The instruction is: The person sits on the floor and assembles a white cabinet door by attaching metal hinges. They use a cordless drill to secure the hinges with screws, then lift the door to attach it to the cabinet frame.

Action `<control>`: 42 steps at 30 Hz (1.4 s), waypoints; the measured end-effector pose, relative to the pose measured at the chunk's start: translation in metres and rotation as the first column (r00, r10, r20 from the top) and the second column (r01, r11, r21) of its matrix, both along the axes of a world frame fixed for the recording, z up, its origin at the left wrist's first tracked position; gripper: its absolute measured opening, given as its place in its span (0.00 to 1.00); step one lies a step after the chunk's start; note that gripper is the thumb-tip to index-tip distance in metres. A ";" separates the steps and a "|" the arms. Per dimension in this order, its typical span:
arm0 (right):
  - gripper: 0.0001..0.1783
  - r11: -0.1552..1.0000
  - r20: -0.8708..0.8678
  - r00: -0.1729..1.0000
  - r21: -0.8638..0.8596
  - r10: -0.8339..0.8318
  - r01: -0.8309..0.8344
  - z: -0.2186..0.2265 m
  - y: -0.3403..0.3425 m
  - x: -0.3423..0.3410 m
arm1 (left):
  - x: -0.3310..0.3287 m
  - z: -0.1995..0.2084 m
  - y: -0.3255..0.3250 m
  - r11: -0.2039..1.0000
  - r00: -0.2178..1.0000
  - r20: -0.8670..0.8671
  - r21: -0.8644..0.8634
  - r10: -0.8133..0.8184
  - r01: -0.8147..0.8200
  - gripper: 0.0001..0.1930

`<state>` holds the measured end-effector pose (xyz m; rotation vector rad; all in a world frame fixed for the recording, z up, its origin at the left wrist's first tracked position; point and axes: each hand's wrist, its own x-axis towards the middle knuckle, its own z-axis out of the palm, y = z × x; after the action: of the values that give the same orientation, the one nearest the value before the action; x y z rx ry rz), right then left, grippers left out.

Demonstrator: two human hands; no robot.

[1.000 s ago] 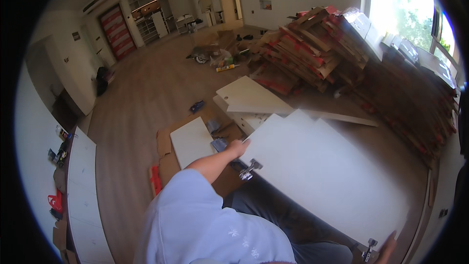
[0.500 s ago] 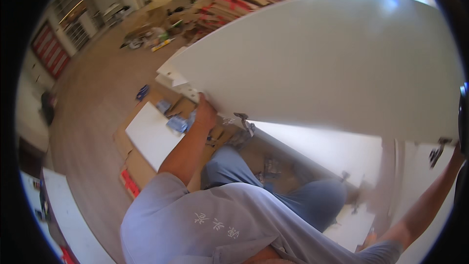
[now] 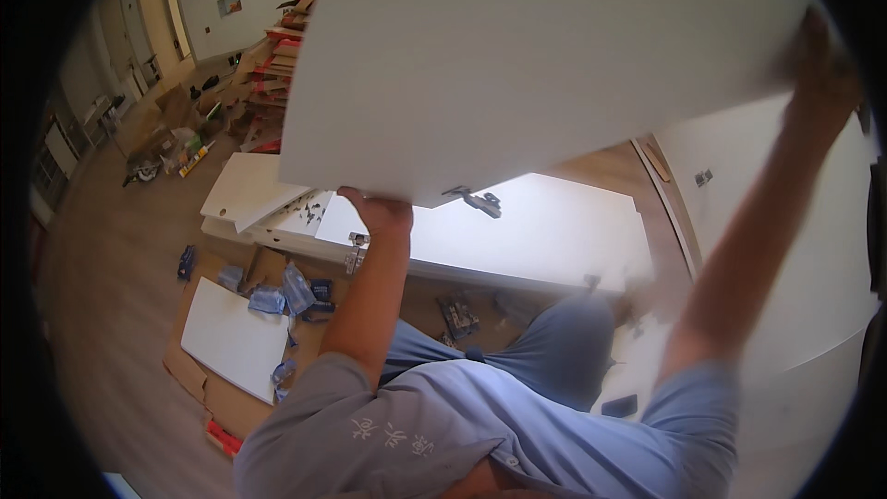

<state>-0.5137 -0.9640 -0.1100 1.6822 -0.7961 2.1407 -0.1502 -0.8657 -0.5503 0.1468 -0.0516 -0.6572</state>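
I hold up a large white cabinet door point(image 3: 517, 65) with both hands. My left hand point(image 3: 381, 211) grips its lower edge near the left corner, fingers hidden behind. My right hand point(image 3: 825, 83), dark and blurred, is closed on the door's right end. A metal hinge point(image 3: 480, 202) sticks out from the door's lower edge. Beneath lies a long white panel point(image 3: 564, 231), apart from the raised door. Another hinge point(image 3: 355, 254) sits at the panel's near edge beside my left forearm. Small dark pieces point(image 3: 312, 208) are scattered on a white board point(image 3: 249, 187) left of my hand.
Left of my legs, a white board point(image 3: 236, 337) and blue plastic packets point(image 3: 268, 299) lie on cardboard point(image 3: 191, 377). Stacked cardboard with red strips point(image 3: 275, 83) stands at the back. A dark flat object point(image 3: 620, 406) lies right of my knee. A white wall point(image 3: 767, 212) bounds the right.
The door has risen and tilted, its right end now much higher. Both hands stay on it; my right arm has swung upward. More of the panel beneath shows, and the view has turned.
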 end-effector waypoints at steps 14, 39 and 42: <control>0.60 -0.610 0.406 -0.784 -0.493 0.470 -0.621 -0.331 -0.112 -0.090 | 0.014 -0.071 0.048 0.865 0.822 0.525 0.495 -0.223 -0.081 0.38; 0.30 0.341 0.611 0.336 0.113 0.716 -0.933 -0.176 -0.111 0.011 | -0.019 0.155 0.039 0.506 -0.056 0.809 0.311 -0.585 -0.805 0.26; 0.32 0.380 0.470 0.465 0.270 0.750 -0.885 -0.163 -0.101 0.033 | -0.018 0.125 0.025 0.520 0.025 0.803 0.409 -0.595 -0.749 0.23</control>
<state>-0.4802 -1.0650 -0.2727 2.4777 -0.6256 3.1185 -0.1680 -0.8403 -0.4254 1.7666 -1.2433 -0.1552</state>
